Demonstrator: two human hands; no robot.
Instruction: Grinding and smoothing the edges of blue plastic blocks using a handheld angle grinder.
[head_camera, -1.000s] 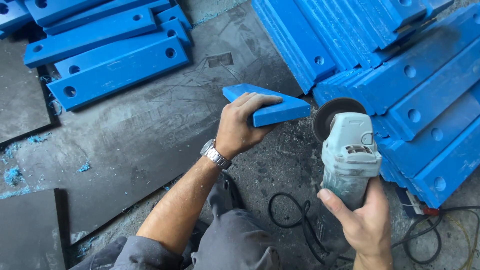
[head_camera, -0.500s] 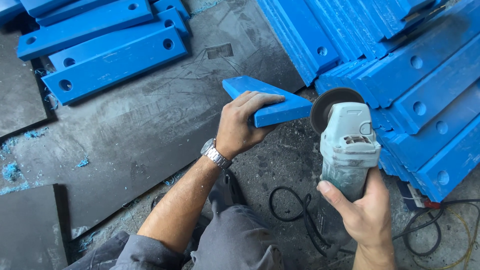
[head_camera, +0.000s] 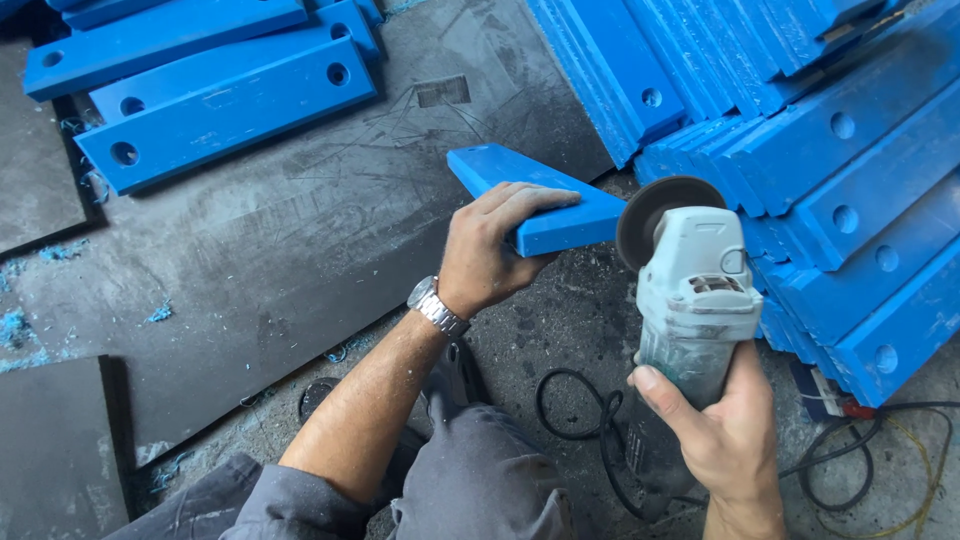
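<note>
At frame centre, our left hand (head_camera: 490, 255) grips a blue bar (head_camera: 540, 200); our right hand (head_camera: 725, 430), lower right, grips a grinder (head_camera: 695, 290), its disc (head_camera: 655, 215) touching the bar's end.

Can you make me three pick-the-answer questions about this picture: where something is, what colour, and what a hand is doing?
1. Where is the grinder's disc?
A. at the end of the held block
B. on the dark floor sheet
C. in a box

2. What colour is the held block?
A. red
B. blue
C. green

3. What is the left hand doing?
A. hanging open
B. gripping the block
C. holding the cord

Answers: 1 A, the disc sits beside the block's end. 2 B, it is blue all over. 3 B, fingers wrap over it; the right hand holds the grinder.
</note>
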